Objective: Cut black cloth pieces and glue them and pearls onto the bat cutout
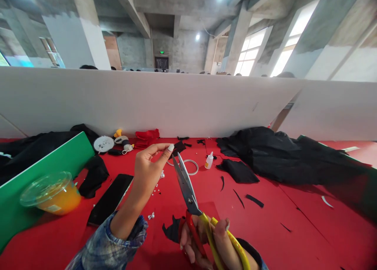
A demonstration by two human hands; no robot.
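My left hand point(153, 162) is raised over the red table, thumb and forefinger pinched on a small piece of black fabric point(179, 147). In my right hand point(203, 238) is a pair of scissors point(188, 195) with one red and one yellow handle. Their blades point up and away from me, slightly apart, with the tips just below the black fabric. Another black scrap point(172, 229) lies by the red handle. Behind the blades are white rings point(191, 167), partly hidden, and a small white glue bottle point(209, 161) stands to their right.
A phone point(110, 199) and a tub of orange contents point(55, 193) lie left, beside a green divider point(44, 172). Black cloth point(273, 156) is heaped at right. Pearl beads point(151, 216) and black strips point(254, 200) dot the red table point(253, 238). A white partition point(176, 105) stands behind.
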